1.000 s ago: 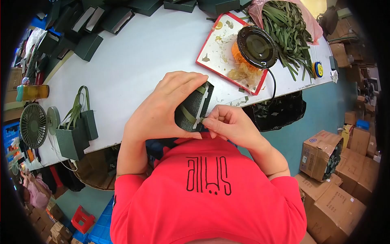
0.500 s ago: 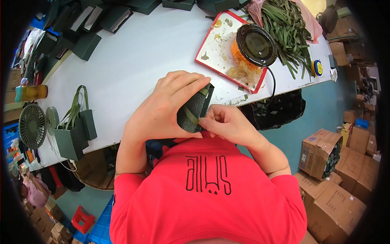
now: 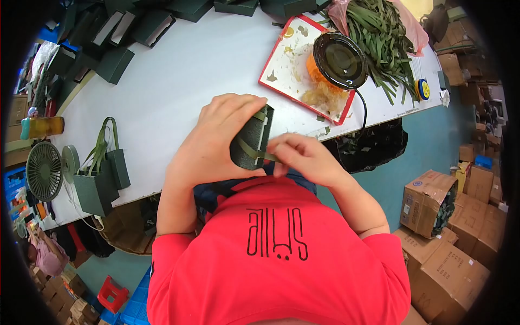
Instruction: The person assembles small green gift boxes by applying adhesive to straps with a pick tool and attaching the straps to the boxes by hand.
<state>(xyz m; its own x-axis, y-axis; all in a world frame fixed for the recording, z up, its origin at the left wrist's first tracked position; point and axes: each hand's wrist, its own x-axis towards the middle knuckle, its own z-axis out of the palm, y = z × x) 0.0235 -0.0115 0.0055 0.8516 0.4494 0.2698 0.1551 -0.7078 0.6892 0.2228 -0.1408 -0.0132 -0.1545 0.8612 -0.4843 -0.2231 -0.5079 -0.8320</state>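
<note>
My left hand is wrapped round a small dark green box, gripping it by its two ends above the front edge of the table. A flat olive-green ribbon runs across the box and out past its right edge. The free end of that ribbon is pinched in the fingers of my right hand, just right of the box. Part of the box is hidden behind my left fingers.
On the white table stand a round black glue pot on a red-rimmed tray, a heap of green ribbons, dark green boxes, small green bags and a fan. Cartons stand at the right.
Both hands and the box have shifted slightly left. My right fingers have come away from the box's edge, drawing the ribbon out to the right.
</note>
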